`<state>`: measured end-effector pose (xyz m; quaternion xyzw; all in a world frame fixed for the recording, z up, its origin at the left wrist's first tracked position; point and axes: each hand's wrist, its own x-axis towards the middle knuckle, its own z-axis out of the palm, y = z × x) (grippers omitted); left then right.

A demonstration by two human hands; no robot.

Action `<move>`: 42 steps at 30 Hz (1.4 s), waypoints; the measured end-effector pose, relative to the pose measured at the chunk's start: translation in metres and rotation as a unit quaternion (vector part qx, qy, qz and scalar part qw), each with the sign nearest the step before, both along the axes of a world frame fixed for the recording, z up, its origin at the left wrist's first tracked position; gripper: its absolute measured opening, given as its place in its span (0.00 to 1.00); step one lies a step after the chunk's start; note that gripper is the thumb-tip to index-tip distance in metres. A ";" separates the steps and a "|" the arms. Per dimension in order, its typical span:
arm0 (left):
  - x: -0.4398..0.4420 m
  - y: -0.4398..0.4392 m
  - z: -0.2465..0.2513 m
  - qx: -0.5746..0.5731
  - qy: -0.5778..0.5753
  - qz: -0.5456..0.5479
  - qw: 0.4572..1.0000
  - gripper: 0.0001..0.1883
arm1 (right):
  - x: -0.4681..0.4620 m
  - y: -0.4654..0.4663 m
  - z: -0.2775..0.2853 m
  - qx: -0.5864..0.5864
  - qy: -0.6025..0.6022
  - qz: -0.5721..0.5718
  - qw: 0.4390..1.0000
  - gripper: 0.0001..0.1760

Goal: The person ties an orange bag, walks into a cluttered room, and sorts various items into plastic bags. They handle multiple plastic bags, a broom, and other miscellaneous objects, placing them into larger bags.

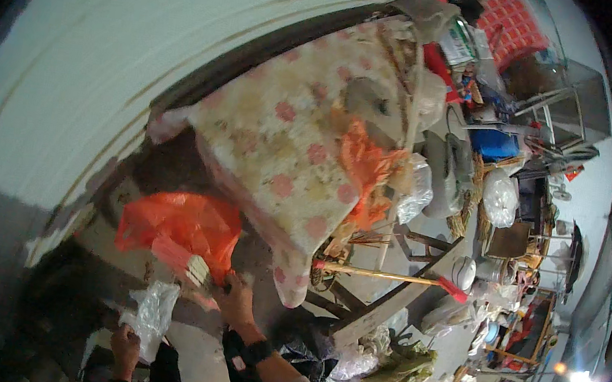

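Note:
My left hand [125,343] is at the lower left, its fingers closed on a crumpled clear plastic bag [157,307]. To its upper right, my right hand [237,299], with a black band on the wrist, grips the edge of a thin orange-red plastic bag [197,218]. A pink and whitish bundle [198,270] lies against that bag, close to my right fingers; what it is cannot be told. Beyond the hands stands a surface draped with a flower-patterned cloth [266,147], and another orange plastic bag [364,169] lies at its far side.
A wooden bench [401,296] and a yellow-handled tool [381,274] with red ends are right of the cloth. A black plastic bag [303,347] and a greenish sack [401,371] lie right of my right forearm. A pale wall [103,46] borders the upper left.

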<state>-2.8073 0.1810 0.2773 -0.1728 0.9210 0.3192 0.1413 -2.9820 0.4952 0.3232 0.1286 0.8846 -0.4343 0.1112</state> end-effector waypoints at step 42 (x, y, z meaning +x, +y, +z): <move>-0.234 0.228 0.332 0.065 0.060 -0.321 0.943 0.08 | 0.035 0.227 0.237 -0.417 0.053 -0.430 0.799 0.09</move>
